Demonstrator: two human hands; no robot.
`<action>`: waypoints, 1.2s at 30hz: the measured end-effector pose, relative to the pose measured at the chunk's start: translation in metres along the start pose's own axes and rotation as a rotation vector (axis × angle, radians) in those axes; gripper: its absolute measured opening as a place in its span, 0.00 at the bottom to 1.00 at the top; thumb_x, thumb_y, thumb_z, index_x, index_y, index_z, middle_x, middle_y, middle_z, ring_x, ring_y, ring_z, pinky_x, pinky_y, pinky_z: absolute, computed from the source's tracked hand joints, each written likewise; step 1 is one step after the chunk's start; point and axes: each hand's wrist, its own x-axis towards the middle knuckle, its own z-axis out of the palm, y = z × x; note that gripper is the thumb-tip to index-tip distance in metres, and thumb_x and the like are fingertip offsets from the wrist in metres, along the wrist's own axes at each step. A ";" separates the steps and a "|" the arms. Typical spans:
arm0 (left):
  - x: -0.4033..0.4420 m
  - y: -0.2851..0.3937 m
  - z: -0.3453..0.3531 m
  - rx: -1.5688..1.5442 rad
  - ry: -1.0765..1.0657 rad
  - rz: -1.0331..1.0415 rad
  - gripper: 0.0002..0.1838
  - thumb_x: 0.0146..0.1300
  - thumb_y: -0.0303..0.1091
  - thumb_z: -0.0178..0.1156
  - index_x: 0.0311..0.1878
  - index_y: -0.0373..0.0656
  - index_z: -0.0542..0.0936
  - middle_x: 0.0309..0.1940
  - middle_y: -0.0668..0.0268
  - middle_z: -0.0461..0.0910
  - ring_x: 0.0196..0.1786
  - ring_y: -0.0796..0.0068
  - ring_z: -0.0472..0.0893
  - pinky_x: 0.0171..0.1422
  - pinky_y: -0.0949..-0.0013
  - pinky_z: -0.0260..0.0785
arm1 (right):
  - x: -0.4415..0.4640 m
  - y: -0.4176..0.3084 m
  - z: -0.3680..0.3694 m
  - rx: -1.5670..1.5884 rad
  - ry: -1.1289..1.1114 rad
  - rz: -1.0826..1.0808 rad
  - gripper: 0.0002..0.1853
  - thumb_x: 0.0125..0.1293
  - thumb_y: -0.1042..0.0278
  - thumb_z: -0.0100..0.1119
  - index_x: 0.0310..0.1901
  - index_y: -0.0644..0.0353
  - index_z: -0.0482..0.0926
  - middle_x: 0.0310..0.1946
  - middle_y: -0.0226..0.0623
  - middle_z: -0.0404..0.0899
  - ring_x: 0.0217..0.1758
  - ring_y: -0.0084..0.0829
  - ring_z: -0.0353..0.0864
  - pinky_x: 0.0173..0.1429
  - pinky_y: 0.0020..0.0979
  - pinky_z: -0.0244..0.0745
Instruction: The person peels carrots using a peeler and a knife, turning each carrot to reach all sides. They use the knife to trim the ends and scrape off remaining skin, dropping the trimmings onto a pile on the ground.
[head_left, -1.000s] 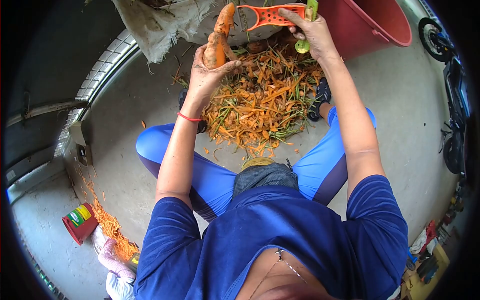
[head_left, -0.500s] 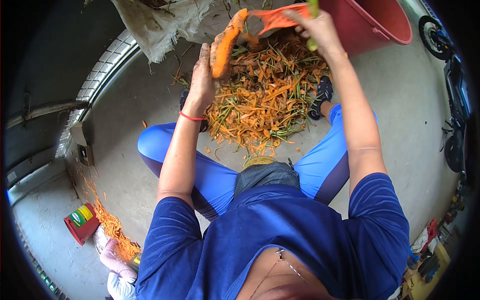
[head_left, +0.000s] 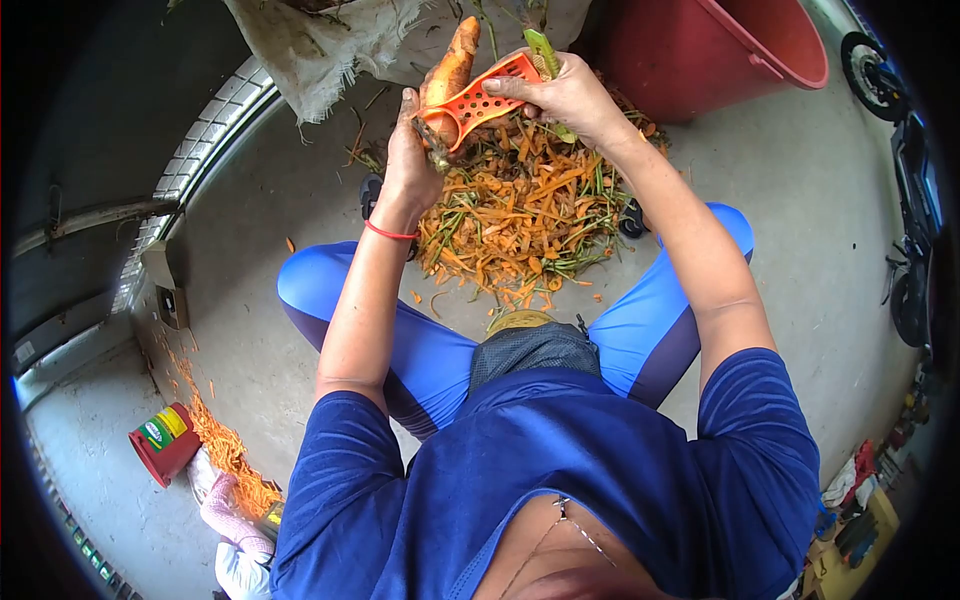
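A partly peeled carrot (head_left: 460,62) with brown skin patches stands tilted in my left hand (head_left: 411,165), at the top centre. My right hand (head_left: 570,98) grips an orange peeler (head_left: 497,93) with round holes and a green part. The peeler's forked end lies across the carrot's lower part, close to my left fingers. Below both hands, a heap of orange peelings and green stems (head_left: 530,215) covers the floor between my feet. Part of the carrot is hidden behind the peeler.
A large red tub (head_left: 680,60) stands at the upper right, a frayed pale sack (head_left: 320,60) at the upper left. At the lower left are a small red bucket (head_left: 165,445), more peelings (head_left: 225,450) and another person's sleeve (head_left: 235,520). A motorcycle (head_left: 910,210) is at the right edge.
My right hand has moved left and down with the peeler, which now lies over the carrot's lower end. The carrot has turned in my left hand and shows more brown skin.
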 end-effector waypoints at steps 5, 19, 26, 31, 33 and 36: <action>-0.001 -0.003 0.006 0.005 -0.022 0.059 0.28 0.72 0.58 0.39 0.60 0.45 0.68 0.46 0.66 0.76 0.40 0.78 0.76 0.36 0.75 0.66 | -0.002 0.002 -0.003 -0.052 -0.016 0.054 0.16 0.55 0.53 0.71 0.34 0.57 0.83 0.22 0.22 0.77 0.21 0.12 0.70 0.25 0.18 0.67; -0.009 -0.011 0.003 -0.001 -0.045 0.003 0.27 0.71 0.55 0.44 0.55 0.39 0.71 0.33 0.57 0.79 0.18 0.79 0.69 0.17 0.81 0.57 | 0.022 -0.003 -0.111 -0.191 0.433 0.111 0.12 0.57 0.58 0.69 0.32 0.57 0.79 0.16 0.24 0.70 0.13 0.16 0.64 0.14 0.19 0.54; -0.001 -0.002 -0.021 -0.044 -0.112 -0.010 0.29 0.71 0.57 0.43 0.55 0.37 0.70 0.35 0.57 0.77 0.26 0.76 0.75 0.18 0.82 0.61 | 0.021 -0.012 -0.073 0.153 0.337 0.000 0.12 0.56 0.60 0.70 0.33 0.58 0.80 0.17 0.24 0.71 0.14 0.16 0.64 0.18 0.19 0.57; 0.010 -0.007 -0.023 -0.085 -0.047 -0.012 0.27 0.70 0.56 0.44 0.53 0.40 0.72 0.31 0.63 0.76 0.24 0.78 0.74 0.17 0.81 0.61 | 0.007 0.000 -0.015 0.053 -0.028 0.100 0.17 0.53 0.52 0.72 0.34 0.56 0.82 0.23 0.21 0.77 0.21 0.12 0.71 0.25 0.17 0.68; 0.009 -0.007 -0.025 -0.019 -0.052 -0.054 0.25 0.70 0.58 0.44 0.53 0.46 0.74 0.35 0.71 0.79 0.30 0.82 0.76 0.30 0.75 0.66 | -0.001 -0.006 -0.003 0.007 -0.025 0.067 0.17 0.54 0.51 0.72 0.36 0.55 0.82 0.22 0.22 0.77 0.21 0.13 0.72 0.25 0.18 0.68; -0.001 -0.006 -0.004 -0.043 0.004 -0.029 0.25 0.69 0.55 0.47 0.52 0.42 0.74 0.34 0.66 0.81 0.24 0.80 0.78 0.21 0.79 0.68 | -0.002 -0.001 -0.003 -0.072 -0.065 0.064 0.16 0.55 0.52 0.71 0.36 0.55 0.82 0.21 0.23 0.77 0.21 0.13 0.73 0.26 0.18 0.68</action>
